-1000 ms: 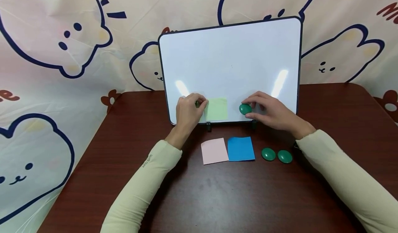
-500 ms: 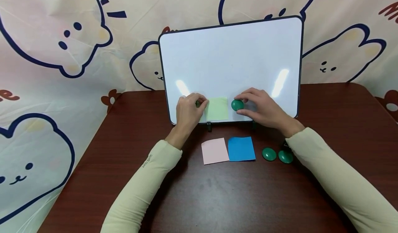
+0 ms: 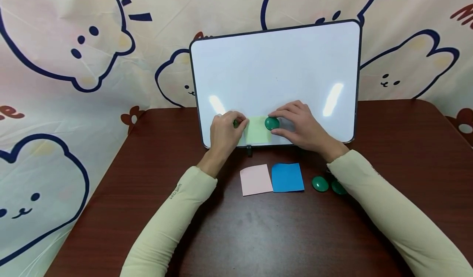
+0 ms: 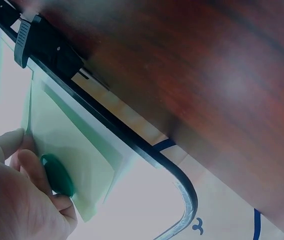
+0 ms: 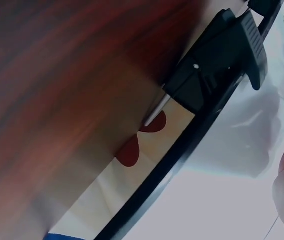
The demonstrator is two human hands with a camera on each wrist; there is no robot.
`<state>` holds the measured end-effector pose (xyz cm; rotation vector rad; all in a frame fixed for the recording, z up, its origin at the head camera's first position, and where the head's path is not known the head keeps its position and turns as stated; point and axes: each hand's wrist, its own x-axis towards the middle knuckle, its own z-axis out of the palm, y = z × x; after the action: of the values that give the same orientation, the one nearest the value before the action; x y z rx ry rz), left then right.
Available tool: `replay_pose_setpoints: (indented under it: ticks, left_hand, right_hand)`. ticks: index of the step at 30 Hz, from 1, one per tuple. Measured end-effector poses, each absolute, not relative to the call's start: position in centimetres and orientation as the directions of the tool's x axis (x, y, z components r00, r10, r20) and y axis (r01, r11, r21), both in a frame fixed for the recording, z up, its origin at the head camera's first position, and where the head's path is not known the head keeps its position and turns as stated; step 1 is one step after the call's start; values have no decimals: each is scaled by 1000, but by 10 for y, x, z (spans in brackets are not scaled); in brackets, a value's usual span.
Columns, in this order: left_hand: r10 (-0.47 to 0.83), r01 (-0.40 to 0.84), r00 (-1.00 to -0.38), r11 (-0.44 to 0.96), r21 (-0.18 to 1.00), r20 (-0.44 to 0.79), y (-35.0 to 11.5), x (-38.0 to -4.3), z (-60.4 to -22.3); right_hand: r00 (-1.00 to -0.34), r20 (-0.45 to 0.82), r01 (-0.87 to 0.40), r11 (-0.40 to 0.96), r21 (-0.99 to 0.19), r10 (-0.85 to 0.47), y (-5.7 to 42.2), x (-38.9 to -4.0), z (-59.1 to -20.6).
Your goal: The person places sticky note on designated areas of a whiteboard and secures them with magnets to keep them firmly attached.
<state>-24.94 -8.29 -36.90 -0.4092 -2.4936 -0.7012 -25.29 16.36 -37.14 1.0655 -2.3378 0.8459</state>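
Head view: left hand (image 3: 226,131) pinches the left edge of a light-green sticky note (image 3: 256,131), low on the whiteboard (image 3: 275,72). Right hand (image 3: 303,126) pinches a round green magnet (image 3: 272,123) at the note's right edge; can't tell if touching. Another magnet (image 4: 57,176) by left fingers. On surface (image 3: 240,236): pink note (image 3: 256,180), blue note (image 3: 288,177), just-visible pair of magnets (image 3: 320,184).

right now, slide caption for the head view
Right fingers pinch a glossy round green disc at the edge of a pale green square paper note against a black-framed whiteboard.
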Motion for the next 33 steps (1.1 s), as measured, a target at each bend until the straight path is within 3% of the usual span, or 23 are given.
replay_pose_setpoints:
  ticks: [17,33]
  left_hand:
    - [155,417,-821,819,394,549,-84,-250,-367]
    - [161,422,-813,825,376,559,-83,-250,-367]
  right_hand:
    - [-640,590,-757,534,-377,-492,144,-258,-372]
    - [-636,632,-727,618,-299,-442,127,-260,-372]
